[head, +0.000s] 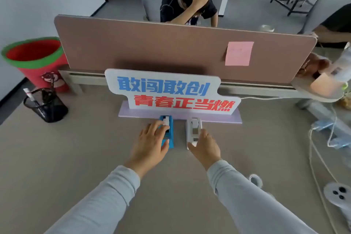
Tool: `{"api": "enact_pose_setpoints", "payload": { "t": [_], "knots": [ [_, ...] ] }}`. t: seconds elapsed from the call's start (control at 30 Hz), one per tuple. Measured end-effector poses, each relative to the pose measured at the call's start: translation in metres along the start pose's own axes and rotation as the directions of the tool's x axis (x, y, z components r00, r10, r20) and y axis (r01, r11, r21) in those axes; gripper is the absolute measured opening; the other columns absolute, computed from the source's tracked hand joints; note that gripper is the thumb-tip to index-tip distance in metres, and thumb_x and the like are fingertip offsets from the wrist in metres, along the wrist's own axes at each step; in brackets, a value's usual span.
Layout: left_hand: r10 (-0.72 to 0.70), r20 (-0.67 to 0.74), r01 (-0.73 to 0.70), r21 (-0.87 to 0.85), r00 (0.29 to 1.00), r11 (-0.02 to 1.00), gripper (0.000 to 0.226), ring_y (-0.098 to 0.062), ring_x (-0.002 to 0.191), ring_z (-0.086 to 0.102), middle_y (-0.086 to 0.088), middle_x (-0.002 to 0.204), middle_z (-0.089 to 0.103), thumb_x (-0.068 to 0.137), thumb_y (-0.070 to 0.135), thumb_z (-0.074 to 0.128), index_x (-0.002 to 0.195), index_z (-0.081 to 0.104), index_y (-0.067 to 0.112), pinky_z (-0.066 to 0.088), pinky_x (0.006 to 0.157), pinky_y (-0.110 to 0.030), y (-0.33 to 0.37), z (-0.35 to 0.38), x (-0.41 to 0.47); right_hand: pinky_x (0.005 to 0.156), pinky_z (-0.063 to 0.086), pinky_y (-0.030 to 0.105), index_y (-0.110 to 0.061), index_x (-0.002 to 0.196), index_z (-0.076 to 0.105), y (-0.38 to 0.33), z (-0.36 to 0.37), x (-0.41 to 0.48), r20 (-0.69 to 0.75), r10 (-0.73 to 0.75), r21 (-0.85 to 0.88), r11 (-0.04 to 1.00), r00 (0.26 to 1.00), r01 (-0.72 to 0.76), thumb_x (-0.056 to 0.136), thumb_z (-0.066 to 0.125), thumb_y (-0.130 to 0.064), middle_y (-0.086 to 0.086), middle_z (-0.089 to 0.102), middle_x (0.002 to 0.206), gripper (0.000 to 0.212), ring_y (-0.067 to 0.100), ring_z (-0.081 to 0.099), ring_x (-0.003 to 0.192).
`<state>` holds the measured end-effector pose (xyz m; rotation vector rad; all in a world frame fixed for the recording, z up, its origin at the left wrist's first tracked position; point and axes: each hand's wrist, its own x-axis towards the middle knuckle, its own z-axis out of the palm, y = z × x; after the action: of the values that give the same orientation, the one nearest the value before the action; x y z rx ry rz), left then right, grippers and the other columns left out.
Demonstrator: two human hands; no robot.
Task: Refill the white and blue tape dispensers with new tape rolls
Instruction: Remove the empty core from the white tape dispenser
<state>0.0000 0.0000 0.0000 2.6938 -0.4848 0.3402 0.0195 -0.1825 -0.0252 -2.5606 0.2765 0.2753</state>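
Hands are stretched forward over the grey tabletop [91,154], both in light grey sleeves; we see them from above. Our left hand [152,143] lies on the blue tape dispenser [171,133]; its fingers [160,129] are curved over the top and the left side, and the thumb presses against the near end, so the hand holds the dispenser in a loose grip. Our right hand [206,147] is at the white tape dispenser [192,131]; its fingers [204,135] lie along the right side, only a little bent, and the thumb touches the near left corner, so this dispenser is held between thumb and fingers; how firm either grip is we cannot tell.

The two dispensers stand side by side on the tabletop, near each other but apart, blue on the left and white on the right; their far ends are just in front of the lilac base of a standing sign [171,91] with blue and red characters. Behind the sign a brownish partition [161,47] closes the tabletop; a pink sticky note [239,53] hangs on its right part. At the far left a black mesh pen holder [45,106] stands on the tabletop; beyond it we see a red bucket [34,57] with a green rim. On the right lie white cables [315,157] and a grey controller [338,194]. Beyond the partition a person [188,4] in dark clothes sits with one hand on the head.
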Motion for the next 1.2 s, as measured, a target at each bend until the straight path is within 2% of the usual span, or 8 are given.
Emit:
{"api": "enact_pose_setpoints", "payload": {
  "t": [0.13, 0.3, 0.57, 0.7, 0.8, 0.87, 0.97, 1.2],
  "knots": [
    [0.023, -0.01, -0.023, 0.008, 1.0, 1.0, 0.038, -0.03, 0.089, 0.059, -0.009, 0.107, 0.06, 0.07, 0.013, 0.07, 0.104, 0.053, 0.013, 0.053, 0.07, -0.04, 0.0, 0.01, -0.007, 0.079, 0.049, 0.034, -0.01, 0.119, 0.04, 0.005, 0.003, 0.003, -0.038, 0.041, 0.039, 0.998, 0.998, -0.039, 0.079, 0.061, -0.029, 0.013, 0.059, 0.116, 0.049, 0.032, 0.057, 0.102],
    [0.073, 0.035, -0.072, -0.032, 0.997, 0.997, 0.043, -0.03, 0.095, 0.059, -0.011, 0.112, 0.059, 0.07, 0.012, 0.07, 0.109, 0.05, 0.014, 0.053, 0.074, -0.039, 0.007, 0.021, -0.014, 0.074, 0.046, 0.03, -0.017, 0.123, 0.042, 0.029, -0.007, -0.002, 0.116, -0.005, 0.065, 0.998, 0.993, -0.003, 0.071, 0.065, -0.018, 0.007, 0.057, 0.117, 0.057, 0.025, 0.054, 0.095],
    [0.166, 0.098, -0.155, -0.107, 0.981, 0.982, 0.039, -0.028, 0.112, 0.054, -0.009, 0.123, 0.057, 0.082, 0.014, 0.061, 0.119, 0.05, 0.01, 0.05, 0.086, -0.041, 0.031, 0.035, -0.031, 0.067, 0.039, 0.018, -0.022, 0.12, 0.049, 0.057, -0.011, -0.038, 0.311, -0.247, 0.099, 0.969, 0.918, 0.227, 0.068, 0.064, -0.003, 0.004, 0.06, 0.111, 0.057, 0.019, 0.052, 0.088],
    [0.218, 0.129, -0.199, -0.143, 0.967, 0.969, 0.03, -0.025, 0.097, 0.061, -0.007, 0.11, 0.063, 0.082, 0.027, 0.057, 0.108, 0.058, 0.01, 0.056, 0.077, -0.041, 0.023, 0.042, -0.048, 0.074, 0.041, 0.017, -0.019, 0.114, 0.053, 0.065, 0.0, -0.048, 0.262, -0.354, 0.134, 0.935, 0.898, 0.329, 0.065, 0.07, -0.007, 0.003, 0.061, 0.108, 0.053, 0.021, 0.056, 0.093],
    [0.213, 0.074, -0.198, -0.174, 0.974, 0.965, 0.042, -0.018, 0.089, 0.063, -0.002, 0.103, 0.064, 0.08, 0.045, 0.044, 0.102, 0.061, 0.013, 0.057, 0.07, -0.033, 0.017, 0.047, -0.058, 0.071, 0.038, 0.007, -0.024, 0.111, 0.054, 0.069, 0.008, -0.053, 0.193, -0.416, 0.139, 0.908, 0.889, 0.395, 0.065, 0.075, -0.017, -0.005, 0.06, 0.101, 0.051, 0.016, 0.055, 0.089],
    [0.201, 0.039, -0.188, -0.214, 0.979, 0.959, 0.046, -0.014, 0.089, 0.062, 0.001, 0.102, 0.064, 0.078, 0.05, 0.044, 0.102, 0.062, 0.015, 0.055, 0.072, -0.03, 0.014, 0.05, -0.064, 0.071, 0.04, 0.012, -0.027, 0.108, 0.055, 0.07, 0.016, -0.056, 0.134, -0.446, 0.127, 0.893, 0.885, 0.431, 0.062, 0.079, -0.026, -0.01, 0.06, 0.097, 0.052, 0.013, 0.054, 0.086],
    [0.204, -0.014, -0.202, -0.236, 0.979, 0.951, 0.04, -0.01, 0.088, 0.06, 0.005, 0.099, 0.063, 0.079, 0.05, 0.047, 0.1, 0.062, 0.019, 0.055, 0.072, -0.032, 0.008, 0.052, -0.075, 0.075, 0.044, 0.026, -0.028, 0.103, 0.056, 0.07, 0.031, -0.06, 0.042, -0.467, 0.131, 0.879, 0.883, 0.459, 0.056, 0.083, -0.034, -0.014, 0.059, 0.094, 0.055, 0.012, 0.054, 0.086],
    [0.114, -0.033, -0.118, -0.367, 0.993, 0.923, 0.022, -0.009, 0.087, 0.058, 0.007, 0.093, 0.06, 0.079, 0.032, 0.064, 0.099, 0.065, 0.023, 0.051, 0.079, -0.034, 0.011, 0.047, -0.099, 0.076, 0.046, 0.029, -0.037, 0.097, 0.052, 0.074, 0.053, -0.077, -0.061, -0.509, 0.107, 0.852, 0.858, 0.513, 0.053, 0.081, -0.044, -0.006, 0.06, 0.098, 0.053, 0.014, 0.054, 0.088]
  ]
}}
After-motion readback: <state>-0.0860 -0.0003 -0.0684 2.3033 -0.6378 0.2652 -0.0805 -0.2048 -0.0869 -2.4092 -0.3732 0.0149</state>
